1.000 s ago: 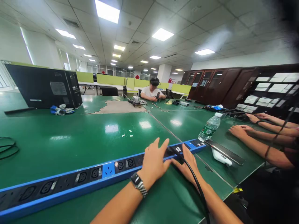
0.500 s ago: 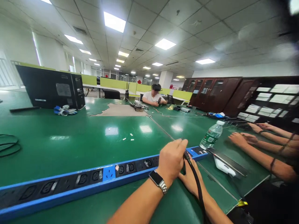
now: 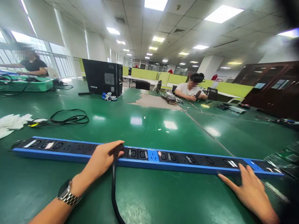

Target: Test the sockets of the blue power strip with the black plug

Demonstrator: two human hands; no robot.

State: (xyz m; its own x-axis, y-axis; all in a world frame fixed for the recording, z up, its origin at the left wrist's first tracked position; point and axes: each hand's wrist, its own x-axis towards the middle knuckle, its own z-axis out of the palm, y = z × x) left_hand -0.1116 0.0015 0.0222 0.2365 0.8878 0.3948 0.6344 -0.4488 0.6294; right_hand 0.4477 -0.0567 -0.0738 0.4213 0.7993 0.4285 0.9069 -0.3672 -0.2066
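A long blue power strip [image 3: 179, 166] with black sockets lies across the green table [image 3: 149, 199]. My left hand [image 3: 100, 159], wearing a watch [image 3: 66, 192], is closed around a black plug [image 3: 118, 147] over the strip, left of its middle. From the plug a thick black cable [image 3: 114, 186] hangs down toward me. Whether the plug sits in a socket or just above it, I cannot tell. Near the strip's right end my right hand [image 3: 253, 189] lies with fingers spread, fingertips on its near edge.
A clear bottle [image 3: 287, 157] stands at the far right. Coiled black cable [image 3: 70, 118] and white gloves [image 3: 14, 123] lie to the left. Farther back are a computer case [image 3: 102, 76], a green basket [image 3: 39, 85] and two people [image 3: 191, 88] at the table.
My view has turned left. My left hand has moved from the strip's right part to left of its middle with the plug; my right hand now lies apart from it.
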